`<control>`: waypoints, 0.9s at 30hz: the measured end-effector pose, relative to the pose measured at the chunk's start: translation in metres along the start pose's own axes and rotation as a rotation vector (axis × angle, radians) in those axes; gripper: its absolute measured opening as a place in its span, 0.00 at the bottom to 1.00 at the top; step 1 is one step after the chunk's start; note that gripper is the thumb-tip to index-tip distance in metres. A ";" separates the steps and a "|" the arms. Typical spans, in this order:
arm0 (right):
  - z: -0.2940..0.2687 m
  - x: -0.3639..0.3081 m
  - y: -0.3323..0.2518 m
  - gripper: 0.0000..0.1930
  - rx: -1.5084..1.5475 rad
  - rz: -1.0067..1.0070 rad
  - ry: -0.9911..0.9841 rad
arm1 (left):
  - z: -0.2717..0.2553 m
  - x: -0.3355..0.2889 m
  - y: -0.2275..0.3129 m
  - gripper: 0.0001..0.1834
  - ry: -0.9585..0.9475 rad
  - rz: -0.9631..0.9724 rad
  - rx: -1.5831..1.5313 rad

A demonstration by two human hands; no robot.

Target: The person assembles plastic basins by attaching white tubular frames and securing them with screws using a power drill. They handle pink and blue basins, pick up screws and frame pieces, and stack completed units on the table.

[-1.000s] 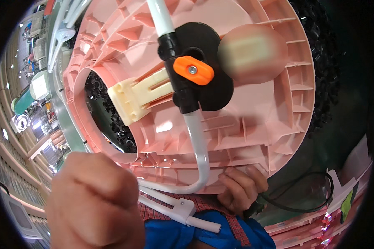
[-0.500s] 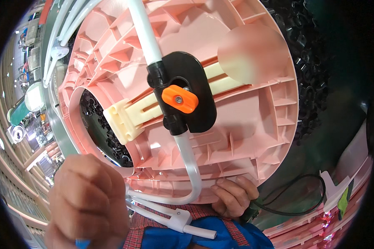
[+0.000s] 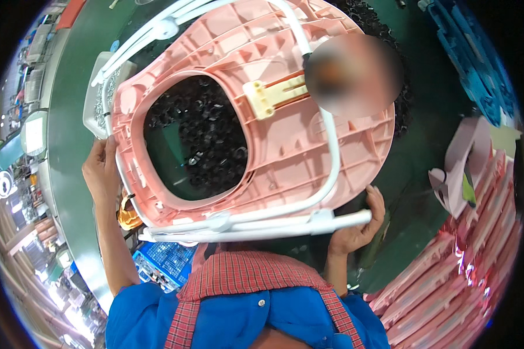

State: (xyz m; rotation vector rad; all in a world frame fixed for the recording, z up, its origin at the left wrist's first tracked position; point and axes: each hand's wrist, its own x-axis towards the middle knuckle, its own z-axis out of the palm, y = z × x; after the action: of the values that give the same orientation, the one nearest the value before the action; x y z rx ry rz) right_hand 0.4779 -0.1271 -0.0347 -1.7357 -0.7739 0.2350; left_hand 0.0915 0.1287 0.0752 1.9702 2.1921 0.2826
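Note:
A large pink plastic panel (image 3: 279, 142) with moulded ribs and a big rounded opening lies before me. White tubes (image 3: 336, 145) run across it and along its near and far sides. A cream slotted bracket (image 3: 262, 100) sits on the panel beside the opening; a blurred patch hides its right end. At the panel's left edge, the fingers of my left hand (image 3: 102, 174) are closed on the rim, close to a tube. My right hand (image 3: 358, 227) wraps round the lower right side, where the panel's edge and a white tube's end meet.
Many small black parts (image 3: 212, 145) show through the opening on the green table (image 3: 70, 174). A clear tray (image 3: 96, 104) of small pieces stands at left. Blue parts (image 3: 468, 55) lie far right, with stacked pink pieces (image 3: 442, 279) nearer. A blue basket (image 3: 167, 262) is below.
The panel has dropped away from me and turned flatter. My left hand, a fist in front of it before, now holds its left edge. The orange knob has gone behind the blur.

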 end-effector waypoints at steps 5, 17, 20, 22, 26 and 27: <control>0.013 -0.133 -0.051 0.40 0.238 0.365 -0.148 | 0.047 0.007 -0.188 0.38 -0.339 -0.168 -0.125; 0.052 -0.023 -0.021 0.20 0.289 0.456 -0.055 | 0.093 -0.088 -0.130 0.29 -0.803 0.355 -0.742; 0.023 0.006 -0.023 0.23 -0.040 0.379 -0.056 | 0.030 -0.089 -0.094 0.20 -0.959 0.496 -0.420; 0.033 0.013 -0.043 0.22 -0.420 0.091 0.052 | 0.014 -0.081 -0.093 0.19 -0.738 0.579 -0.441; 0.072 0.052 -0.107 0.20 -0.685 -0.533 0.102 | 0.026 -0.059 -0.101 0.17 -0.389 0.699 -0.397; 0.082 0.077 -0.111 0.18 -0.630 -0.507 -0.058 | 0.026 -0.057 -0.101 0.16 -0.363 0.752 -0.362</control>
State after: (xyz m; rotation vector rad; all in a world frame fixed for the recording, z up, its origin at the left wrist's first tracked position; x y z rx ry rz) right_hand 0.4520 -0.0028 0.0589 -2.0351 -1.4046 -0.3423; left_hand 0.0075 0.0619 0.0245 2.3028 1.0378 0.3494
